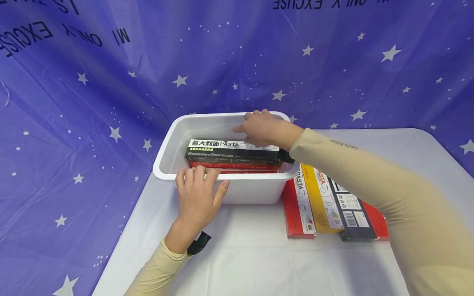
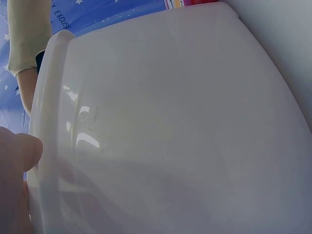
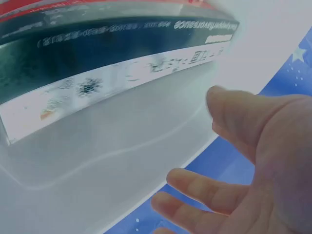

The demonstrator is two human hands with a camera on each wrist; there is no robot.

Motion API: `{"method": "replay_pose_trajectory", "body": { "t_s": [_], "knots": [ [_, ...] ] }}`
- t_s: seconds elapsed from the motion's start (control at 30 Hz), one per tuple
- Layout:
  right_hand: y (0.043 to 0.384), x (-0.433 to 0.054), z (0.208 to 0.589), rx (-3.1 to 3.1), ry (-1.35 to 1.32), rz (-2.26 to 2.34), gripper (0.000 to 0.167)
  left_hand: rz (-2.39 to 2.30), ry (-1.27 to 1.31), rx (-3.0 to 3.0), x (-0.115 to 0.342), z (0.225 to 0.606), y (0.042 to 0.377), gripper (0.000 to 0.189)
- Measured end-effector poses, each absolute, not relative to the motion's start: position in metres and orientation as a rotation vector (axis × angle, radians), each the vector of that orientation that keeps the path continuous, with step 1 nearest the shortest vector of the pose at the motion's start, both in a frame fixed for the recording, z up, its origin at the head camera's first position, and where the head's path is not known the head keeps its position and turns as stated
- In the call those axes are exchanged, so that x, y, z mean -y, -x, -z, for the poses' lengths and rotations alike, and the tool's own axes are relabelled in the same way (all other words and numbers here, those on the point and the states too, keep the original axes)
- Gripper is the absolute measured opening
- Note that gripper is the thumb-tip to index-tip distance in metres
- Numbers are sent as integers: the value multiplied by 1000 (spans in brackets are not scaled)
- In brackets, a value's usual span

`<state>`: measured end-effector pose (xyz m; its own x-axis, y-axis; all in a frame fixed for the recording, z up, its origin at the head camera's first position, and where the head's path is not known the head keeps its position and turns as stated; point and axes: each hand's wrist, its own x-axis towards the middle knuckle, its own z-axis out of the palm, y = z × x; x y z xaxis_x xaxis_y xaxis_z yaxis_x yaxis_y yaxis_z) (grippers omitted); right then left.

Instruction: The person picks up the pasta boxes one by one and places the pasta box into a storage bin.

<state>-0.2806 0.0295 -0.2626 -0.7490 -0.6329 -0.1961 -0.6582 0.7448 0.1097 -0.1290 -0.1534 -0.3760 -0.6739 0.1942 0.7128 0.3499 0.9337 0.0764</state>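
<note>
My left hand (image 1: 198, 193) gripped the near rim of the white bin (image 1: 168, 150), steadying it. My right hand (image 1: 261, 127), open, hovered above the black pasta box (image 1: 233, 151) inside.

White plastic bin (image 1: 255, 193) sitting on white-covered table (image 1: 259, 255), blue star-printed backdrop (image 1: 92, 102) hanging behind. Left hand (image 1: 198, 197) gripping near rim of bin, fingers curling over edge, thumb lying against outer wall. Right hand (image 1: 259, 128) hovering over bin's far side, fingers loosely extended, above black pasta box (image 1: 233, 153) standing on edge inside. Red boxes (image 1: 235, 166) standing in front of it, nearer left hand. Four more pasta boxes (image 1: 329, 203) lying flat on table just right of bin, partly hidden under right sleeve.
</note>
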Motion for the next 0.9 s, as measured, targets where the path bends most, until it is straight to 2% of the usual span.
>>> {"method": "replay_pose_trajectory", "body": {
  "t_s": [0.23,0.7,0.9],
  "knots": [
    [281,-31,257,-2801,980,-166,57,280,374,2329,153,375,128,38],
    [276,-32,258,-2687,878,-172,61,278,372,2337,154,376,129,40],
    [277,-56,245,-2718,896,-123,60,283,377,2330,154,377,129,41]
  ]
}}
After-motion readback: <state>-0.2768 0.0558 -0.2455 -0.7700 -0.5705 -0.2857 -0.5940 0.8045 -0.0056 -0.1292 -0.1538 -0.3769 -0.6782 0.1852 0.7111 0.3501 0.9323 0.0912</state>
